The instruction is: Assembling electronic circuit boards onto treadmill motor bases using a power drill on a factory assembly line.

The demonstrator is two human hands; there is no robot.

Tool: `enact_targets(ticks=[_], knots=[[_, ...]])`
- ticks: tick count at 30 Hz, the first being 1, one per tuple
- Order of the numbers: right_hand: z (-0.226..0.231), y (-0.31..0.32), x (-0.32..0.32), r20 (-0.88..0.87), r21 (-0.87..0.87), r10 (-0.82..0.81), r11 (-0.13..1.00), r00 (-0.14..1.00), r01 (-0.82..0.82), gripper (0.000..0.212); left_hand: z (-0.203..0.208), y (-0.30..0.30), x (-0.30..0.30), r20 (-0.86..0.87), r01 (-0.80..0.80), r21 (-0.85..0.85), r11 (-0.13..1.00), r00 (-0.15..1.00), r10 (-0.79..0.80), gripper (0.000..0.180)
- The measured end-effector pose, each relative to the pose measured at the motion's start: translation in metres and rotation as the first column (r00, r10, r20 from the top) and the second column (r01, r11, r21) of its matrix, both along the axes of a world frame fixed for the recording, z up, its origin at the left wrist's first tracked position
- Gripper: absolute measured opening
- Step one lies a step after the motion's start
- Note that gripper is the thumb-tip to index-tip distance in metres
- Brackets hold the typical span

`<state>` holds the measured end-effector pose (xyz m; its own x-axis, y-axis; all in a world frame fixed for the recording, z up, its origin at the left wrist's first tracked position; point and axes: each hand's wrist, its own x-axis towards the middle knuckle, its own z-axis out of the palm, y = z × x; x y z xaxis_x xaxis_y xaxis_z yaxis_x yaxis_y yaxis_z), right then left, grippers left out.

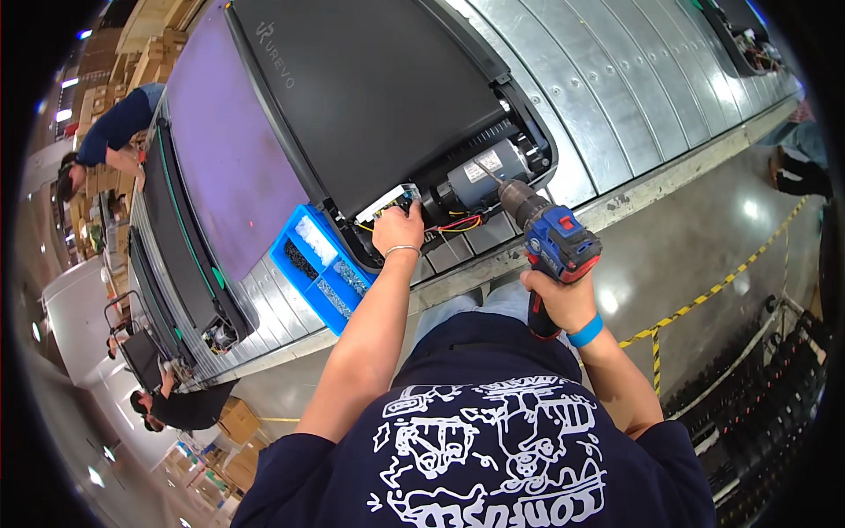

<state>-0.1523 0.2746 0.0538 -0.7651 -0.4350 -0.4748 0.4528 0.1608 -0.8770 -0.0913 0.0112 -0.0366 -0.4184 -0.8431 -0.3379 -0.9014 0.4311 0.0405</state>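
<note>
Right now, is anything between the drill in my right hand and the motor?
No, nothing visible. The drill points toward the motor, its bit overlapping it in view; whether they touch, I can't tell.

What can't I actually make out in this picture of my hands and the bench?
- What the left hand's fingertips grip, if anything: head view, blocked by the hand itself.
- Trigger of the drill: head view, covered by the right hand.
- Exact shapes of the pieces in the blue tray: head view, too small.
- Far end of the black belt: head view, cut off by the upper edge.
</note>
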Motion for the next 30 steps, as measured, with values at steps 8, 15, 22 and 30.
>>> enact_targets(ticks=[8,15,22,30], knots=[[0.014,-0.009,-0.005,0.010,0.026,0.044,0.999,0.999,-0.044,0.039,-0.020,0.001,0.017,-0.101,0.023,-0.034,0.999,0.995,-0.026,0.042],[0.024,0.003,0.003,-0.030,0.052,0.066,0.997,0.997,-0.064,0.037,-0.024,0.011,0.023,-0.274,-0.063,0.032,0.997,0.959,0.070,0.034],[0.029,-0.013,0.005,0.017,-0.024,0.031,0.999,0.999,-0.031,0.036,-0.016,-0.008,0.136,-0.613,-0.275,-0.099,0.956,0.774,0.160,0.029],[0.038,-0.040,0.030,0.001,-0.031,0.082,0.996,0.997,-0.082,0.034,-0.059,-0.073,0.309,-0.182,-0.453,0.024,0.891,0.875,0.449,0.015]])
